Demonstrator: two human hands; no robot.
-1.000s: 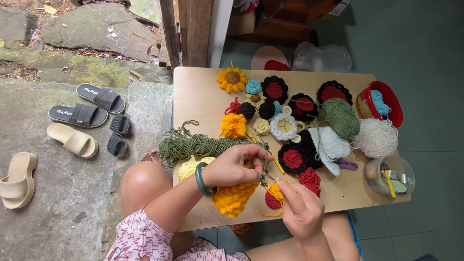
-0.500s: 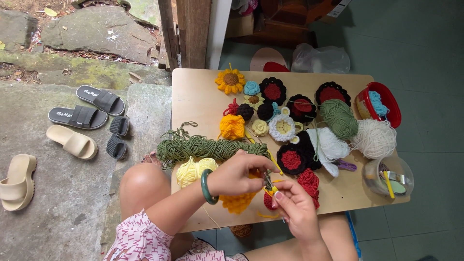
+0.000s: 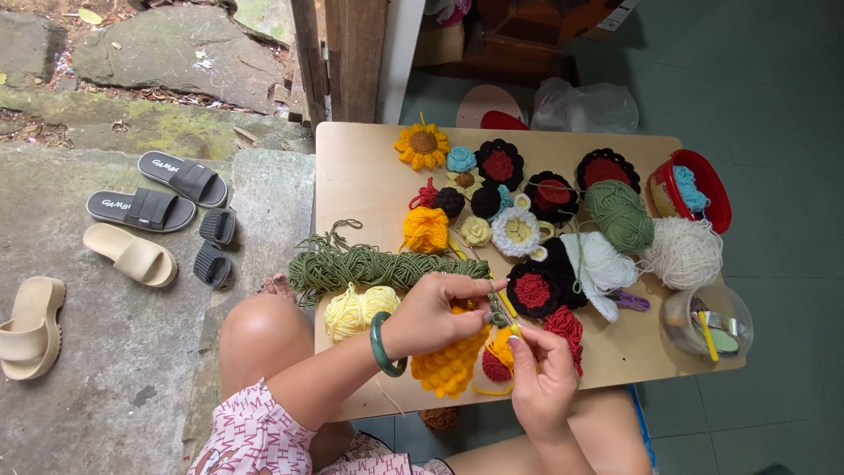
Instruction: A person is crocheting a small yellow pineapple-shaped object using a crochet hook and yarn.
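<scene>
My left hand (image 3: 437, 314), with a green bangle (image 3: 383, 344) on its wrist, pinches a small green crochet piece (image 3: 496, 310) over the near edge of the wooden board (image 3: 360, 176). Just right of it, my right hand (image 3: 541, 380) grips a yellow crochet hook (image 3: 510, 308) whose tip meets the piece. Under the hands lie an orange-yellow bobble-knit piece (image 3: 450, 365) and a small red and yellow flower (image 3: 498, 359). A green yarn bundle (image 3: 369, 266) and a pale yellow skein (image 3: 354, 310) sit left of my left hand.
Several crocheted flowers (image 3: 499, 164) cover the board's middle, beside a green yarn ball (image 3: 620, 214), white yarn (image 3: 686, 252), a red tub (image 3: 703, 189) and a clear bowl (image 3: 709, 318). Sandals (image 3: 145, 209) lie on stone at the left. My bare knee (image 3: 264, 330) is beside the board.
My right hand has moved up and left until it meets my left hand. The left hand shifted slightly right and down, and the hook is now at the green piece.
</scene>
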